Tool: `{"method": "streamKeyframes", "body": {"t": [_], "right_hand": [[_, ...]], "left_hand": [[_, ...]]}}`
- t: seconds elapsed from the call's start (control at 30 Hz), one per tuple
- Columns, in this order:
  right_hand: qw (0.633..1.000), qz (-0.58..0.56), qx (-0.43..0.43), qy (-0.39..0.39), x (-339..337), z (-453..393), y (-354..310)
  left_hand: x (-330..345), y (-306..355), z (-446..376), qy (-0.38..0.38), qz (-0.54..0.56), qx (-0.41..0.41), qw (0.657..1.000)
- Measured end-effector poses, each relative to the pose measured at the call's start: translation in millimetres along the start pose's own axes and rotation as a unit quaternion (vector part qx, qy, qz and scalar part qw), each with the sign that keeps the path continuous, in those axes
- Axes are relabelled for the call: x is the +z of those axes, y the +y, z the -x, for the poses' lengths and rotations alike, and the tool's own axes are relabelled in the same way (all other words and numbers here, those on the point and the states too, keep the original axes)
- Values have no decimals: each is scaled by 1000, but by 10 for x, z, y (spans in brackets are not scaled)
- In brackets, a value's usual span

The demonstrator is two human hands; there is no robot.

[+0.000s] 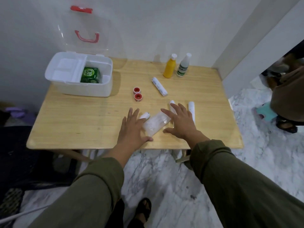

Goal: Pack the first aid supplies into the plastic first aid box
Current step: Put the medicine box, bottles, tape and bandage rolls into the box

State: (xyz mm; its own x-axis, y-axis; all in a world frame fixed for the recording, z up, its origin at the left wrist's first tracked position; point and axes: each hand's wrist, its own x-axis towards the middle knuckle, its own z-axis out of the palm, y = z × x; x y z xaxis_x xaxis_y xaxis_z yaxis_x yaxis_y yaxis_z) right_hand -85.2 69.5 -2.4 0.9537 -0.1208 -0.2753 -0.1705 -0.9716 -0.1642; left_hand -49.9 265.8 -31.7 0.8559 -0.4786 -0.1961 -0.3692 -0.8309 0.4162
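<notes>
The white plastic first aid box (102,89) stands open at the table's far left, its clear lid with red handle (87,37) upright; a green carton (90,75) lies inside beside a white tray insert. A clear plastic packet (155,123) lies near the front edge between my hands. My left hand (133,127) and my right hand (180,122) hover with fingers spread on either side of it, holding nothing. White bandage rolls lie by my left fingertips (144,115), under my right hand (172,102), right of it (191,111) and farther back (159,86). Two red tape rolls (137,93) sit mid-table.
A yellow bottle (170,67) and a white bottle (183,66) stand at the back of the wooden table (74,122). Walls close in behind and to the right. Another person stands on the marble floor at far right (289,102).
</notes>
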Motion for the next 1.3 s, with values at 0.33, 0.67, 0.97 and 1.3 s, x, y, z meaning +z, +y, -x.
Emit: {"method": "streamKeyframes", "body": {"t": [0.33,0.67,0.97,1.3], "right_hand": [[995,90,-30,-39,65,-208,19],[994,83,-71,2,99,-204,32],[992,78,-94,3,-27,-152,0],[983,-165,-83,-2,-671,-213,-554]], "left_hand": [[225,85,-1,25,-21,-48,998],[224,121,25,40,-22,-49,998],[-7,29,86,29,-38,-19,999],[-819,-201,25,103,-12,-19,994]]}}
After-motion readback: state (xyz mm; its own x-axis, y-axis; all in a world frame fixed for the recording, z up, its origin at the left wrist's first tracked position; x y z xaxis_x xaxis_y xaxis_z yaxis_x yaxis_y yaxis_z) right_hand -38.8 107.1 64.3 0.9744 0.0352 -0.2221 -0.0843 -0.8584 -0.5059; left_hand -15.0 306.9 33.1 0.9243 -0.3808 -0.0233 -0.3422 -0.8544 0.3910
